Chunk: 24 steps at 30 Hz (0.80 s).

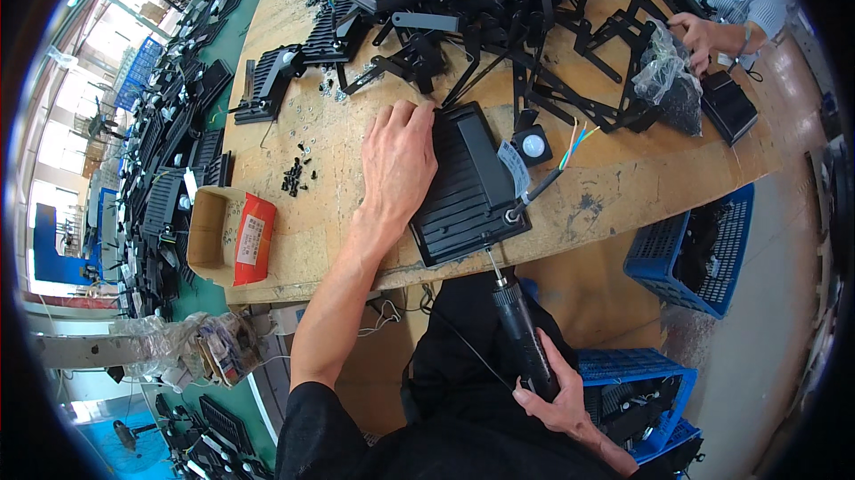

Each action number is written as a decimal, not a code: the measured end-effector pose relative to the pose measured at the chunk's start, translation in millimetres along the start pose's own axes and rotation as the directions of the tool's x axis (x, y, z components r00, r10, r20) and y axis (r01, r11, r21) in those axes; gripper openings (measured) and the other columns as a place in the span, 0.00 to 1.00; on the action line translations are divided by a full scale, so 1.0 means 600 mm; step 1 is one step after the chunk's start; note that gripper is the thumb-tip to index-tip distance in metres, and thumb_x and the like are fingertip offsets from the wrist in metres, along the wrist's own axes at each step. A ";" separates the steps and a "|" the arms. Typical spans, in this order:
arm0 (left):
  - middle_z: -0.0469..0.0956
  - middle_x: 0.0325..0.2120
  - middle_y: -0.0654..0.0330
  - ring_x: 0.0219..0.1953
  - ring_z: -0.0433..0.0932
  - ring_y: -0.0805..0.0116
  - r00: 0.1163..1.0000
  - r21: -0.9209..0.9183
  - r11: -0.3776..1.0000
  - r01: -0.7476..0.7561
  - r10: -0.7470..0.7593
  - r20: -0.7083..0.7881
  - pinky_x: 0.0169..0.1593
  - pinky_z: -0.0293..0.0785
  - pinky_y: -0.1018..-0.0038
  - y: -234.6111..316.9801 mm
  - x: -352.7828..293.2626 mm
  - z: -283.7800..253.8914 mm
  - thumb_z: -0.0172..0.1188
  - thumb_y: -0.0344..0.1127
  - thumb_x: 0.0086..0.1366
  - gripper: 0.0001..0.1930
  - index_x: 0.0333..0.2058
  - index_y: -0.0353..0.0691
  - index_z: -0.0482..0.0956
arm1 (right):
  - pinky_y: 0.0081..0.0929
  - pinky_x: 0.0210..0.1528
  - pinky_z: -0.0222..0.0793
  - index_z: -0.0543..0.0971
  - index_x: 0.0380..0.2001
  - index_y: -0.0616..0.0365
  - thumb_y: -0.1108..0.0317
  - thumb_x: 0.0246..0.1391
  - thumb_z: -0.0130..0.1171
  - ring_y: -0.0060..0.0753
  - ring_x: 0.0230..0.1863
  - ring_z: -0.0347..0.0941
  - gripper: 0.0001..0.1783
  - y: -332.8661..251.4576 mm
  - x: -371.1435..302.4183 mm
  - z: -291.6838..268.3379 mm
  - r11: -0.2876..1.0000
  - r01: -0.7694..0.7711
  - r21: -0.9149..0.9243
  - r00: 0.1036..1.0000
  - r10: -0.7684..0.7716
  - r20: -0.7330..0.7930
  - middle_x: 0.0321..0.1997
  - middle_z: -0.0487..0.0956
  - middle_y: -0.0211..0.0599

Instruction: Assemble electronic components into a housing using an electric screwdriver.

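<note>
A black finned floodlight (454,208) lies back side up at the table's near edge. My left hand (396,159) is closed on its left side, fingers curled at the far corner. Low in front of me, my right hand (561,395) grips a black electric screwdriver (519,329). The screwdriver's thin bit points up to the floodlight's near edge, where it seems to touch. A motion sensor (533,144) with a white dome sits at the floodlight's right side. From the near right corner runs a short cable (545,184) with bare coloured wires and a paper tag.
Black brackets (525,61) and more floodlights pile up at the far side. Loose screws (294,177) and an open carton (214,231) are at left. Another person's hand (695,39) is beside a plastic bag (663,70). Blue crates (712,293) stand below, right.
</note>
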<state>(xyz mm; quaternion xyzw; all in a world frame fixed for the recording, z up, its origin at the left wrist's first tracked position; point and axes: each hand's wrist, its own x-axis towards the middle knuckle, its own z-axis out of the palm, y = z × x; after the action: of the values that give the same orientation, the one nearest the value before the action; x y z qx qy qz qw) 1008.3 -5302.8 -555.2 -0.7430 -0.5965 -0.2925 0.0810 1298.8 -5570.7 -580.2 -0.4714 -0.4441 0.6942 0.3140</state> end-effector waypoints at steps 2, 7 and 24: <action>0.82 0.38 0.51 0.41 0.79 0.48 1.000 0.010 1.000 -0.014 0.014 -0.013 0.47 0.76 0.58 0.001 -0.003 0.000 0.59 0.28 0.71 0.10 0.47 0.34 0.83 | 0.29 0.69 0.66 0.56 0.76 0.70 0.69 0.56 0.73 0.33 0.67 0.73 0.51 -0.001 0.001 0.001 1.000 -0.010 0.004 1.000 0.010 -0.006 0.70 0.74 0.51; 0.82 0.41 0.52 0.44 0.79 0.51 1.000 0.067 0.997 -0.030 0.029 0.013 0.50 0.74 0.59 0.006 -0.002 0.009 0.59 0.33 0.73 0.14 0.54 0.38 0.82 | 0.29 0.65 0.68 0.55 0.77 0.69 0.69 0.56 0.72 0.32 0.63 0.75 0.51 0.000 0.005 0.000 0.999 0.006 -0.032 1.000 -0.006 -0.002 0.67 0.76 0.50; 0.74 0.60 0.52 0.57 0.74 0.52 0.972 0.026 0.984 -0.178 0.171 0.160 0.60 0.68 0.57 0.015 -0.003 -0.004 0.56 0.46 0.77 0.20 0.61 0.45 0.80 | 0.32 0.71 0.65 0.55 0.77 0.67 0.70 0.57 0.71 0.37 0.68 0.73 0.51 -0.014 0.007 0.016 0.970 0.082 -0.228 0.995 -0.091 -0.028 0.70 0.75 0.54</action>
<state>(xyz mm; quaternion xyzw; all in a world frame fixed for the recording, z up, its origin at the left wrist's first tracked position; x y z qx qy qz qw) 1015.5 -5307.7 -551.9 -0.8116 -0.5391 -0.2126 0.0740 1288.5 -5566.7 -572.4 -0.4975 -0.5346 0.6154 0.2966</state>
